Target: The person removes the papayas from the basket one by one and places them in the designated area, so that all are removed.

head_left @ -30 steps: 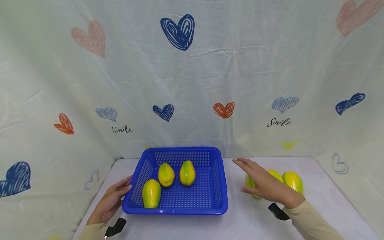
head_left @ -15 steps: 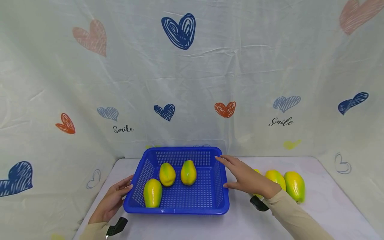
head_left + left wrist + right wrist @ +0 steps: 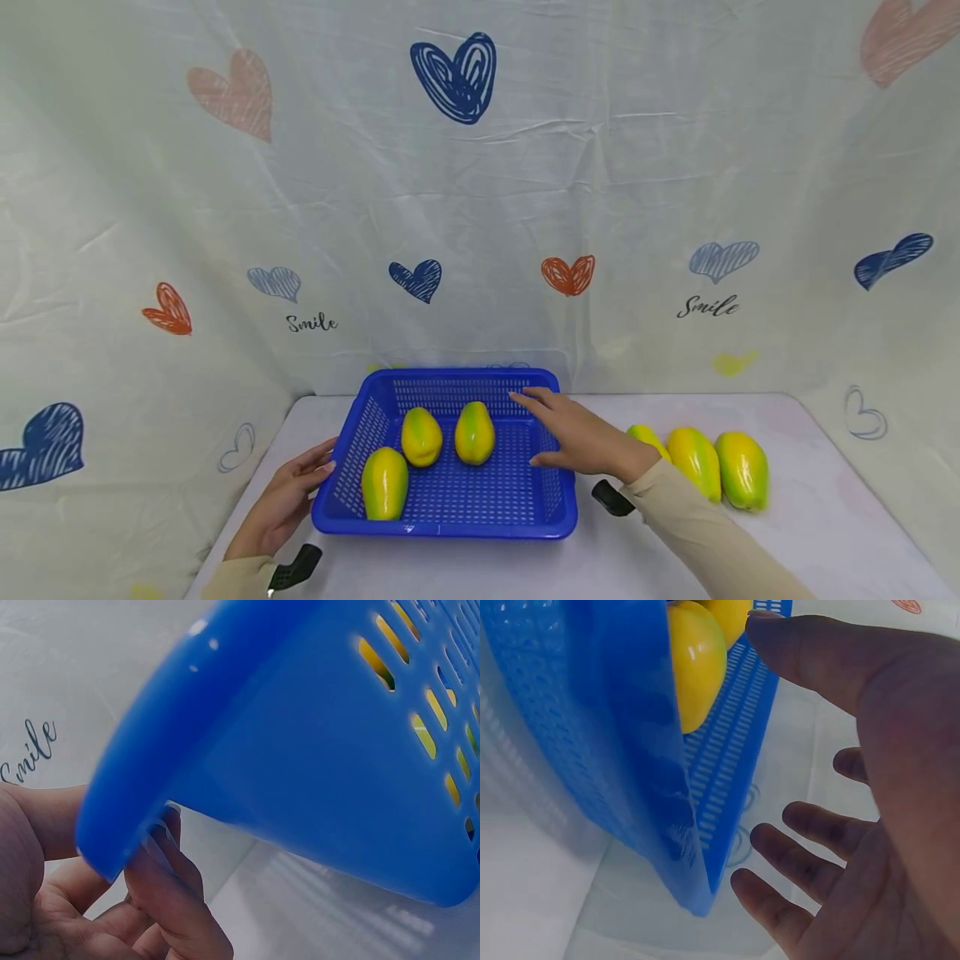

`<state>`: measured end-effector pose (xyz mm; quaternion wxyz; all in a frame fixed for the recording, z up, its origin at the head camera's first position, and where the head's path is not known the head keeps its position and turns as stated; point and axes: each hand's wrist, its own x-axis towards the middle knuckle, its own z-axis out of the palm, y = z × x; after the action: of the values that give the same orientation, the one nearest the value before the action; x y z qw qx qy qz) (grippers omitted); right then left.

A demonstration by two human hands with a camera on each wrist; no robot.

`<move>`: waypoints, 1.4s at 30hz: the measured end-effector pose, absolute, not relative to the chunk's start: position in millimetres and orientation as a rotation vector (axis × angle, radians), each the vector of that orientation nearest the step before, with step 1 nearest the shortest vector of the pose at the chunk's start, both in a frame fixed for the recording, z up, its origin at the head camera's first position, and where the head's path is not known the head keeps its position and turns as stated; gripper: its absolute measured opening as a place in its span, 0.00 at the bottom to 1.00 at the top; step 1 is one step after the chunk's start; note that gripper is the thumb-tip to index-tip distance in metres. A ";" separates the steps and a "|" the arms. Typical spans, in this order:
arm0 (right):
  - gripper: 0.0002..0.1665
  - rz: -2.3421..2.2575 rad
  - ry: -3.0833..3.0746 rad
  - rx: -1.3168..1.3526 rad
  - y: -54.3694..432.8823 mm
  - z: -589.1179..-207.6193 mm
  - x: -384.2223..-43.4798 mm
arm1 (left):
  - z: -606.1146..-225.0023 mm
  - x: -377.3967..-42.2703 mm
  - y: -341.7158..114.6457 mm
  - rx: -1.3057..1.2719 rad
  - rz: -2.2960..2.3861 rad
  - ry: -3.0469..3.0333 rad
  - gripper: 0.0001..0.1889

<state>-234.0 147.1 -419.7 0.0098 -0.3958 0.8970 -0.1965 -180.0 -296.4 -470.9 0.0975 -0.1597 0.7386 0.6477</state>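
A blue perforated plastic basket (image 3: 442, 530) stands on the table, with three glossy yellow-green, papaya-like fruits inside. One fruit (image 3: 385, 485) lies at the front left; the other two, a middle fruit (image 3: 422, 437) and a right-hand fruit (image 3: 475, 433), lie farther back. My left hand (image 3: 279, 502) holds the basket's left rim, its fingers tucked beneath the lip in the left wrist view. Over the basket's right rim reaches my right hand (image 3: 585, 435), palm facing inward, fingers spread and holding nothing. The right wrist view shows its fingers (image 3: 799, 859) apart from the blue wall.
On the table (image 3: 622, 550) to the right, three more such fruits lie in a row: a partly hidden fruit (image 3: 647, 435), a middle one (image 3: 693, 462) and an outer one (image 3: 742, 471). A heart-printed curtain (image 3: 480, 192) hangs behind and at both sides.
My right hand has moved left, from over the loose fruits to the basket's right rim, uncovering those fruits. My left hand stays on the left rim.
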 end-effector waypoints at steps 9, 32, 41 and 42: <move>0.52 -0.599 2.757 -1.178 122.7 -422.0 -245.6 | -469.8 -179.4 -295.6 -0.489 1.925 2.175 0.31; 0.50 -0.555 2.741 -1.022 66.9 -444.5 -262.6 | -470.3 -178.3 -292.4 -0.484 1.929 2.187 0.30; 0.48 -0.522 2.750 -0.962 55.9 -453.8 -270.8 | -468.4 -177.3 -291.9 -0.482 1.943 2.180 0.31; 0.48 -0.522 2.748 -0.956 55.2 -454.6 -271.5 | -468.4 -177.1 -292.0 -0.480 1.942 2.181 0.31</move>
<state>-271.5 55.2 -454.6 0.0926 -0.3221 0.9256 -0.1760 -177.1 -292.0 -468.4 0.0910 -0.1614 0.7340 0.6534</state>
